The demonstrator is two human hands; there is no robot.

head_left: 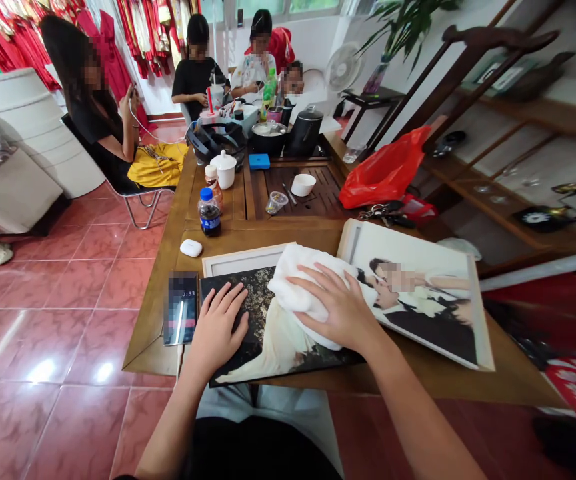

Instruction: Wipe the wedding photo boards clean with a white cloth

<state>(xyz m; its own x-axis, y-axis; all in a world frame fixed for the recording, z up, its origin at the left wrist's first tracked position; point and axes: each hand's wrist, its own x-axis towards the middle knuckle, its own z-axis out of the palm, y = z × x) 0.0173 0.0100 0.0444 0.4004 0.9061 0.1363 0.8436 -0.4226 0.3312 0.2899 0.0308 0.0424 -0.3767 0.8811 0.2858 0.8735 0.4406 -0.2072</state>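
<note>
A large open photo album (418, 300) lies on the wooden table (168, 267) in front of me. My left hand (217, 328) rests flat on the dark left page, fingers spread. A white cloth (298, 280) sits bunched over the album's middle fold, and my right hand (341, 307) lies on top of it, fingers stretched and pressing down. The right page shows a printed couple photo.
A phone (181, 308) and a white earbud case (191, 248) lie left of the album. Behind stand a cola bottle (209, 213), a white lidded cup (225, 169), a bowl (303, 185), a red bag (385, 175) and kettles. Several people sit at the far end.
</note>
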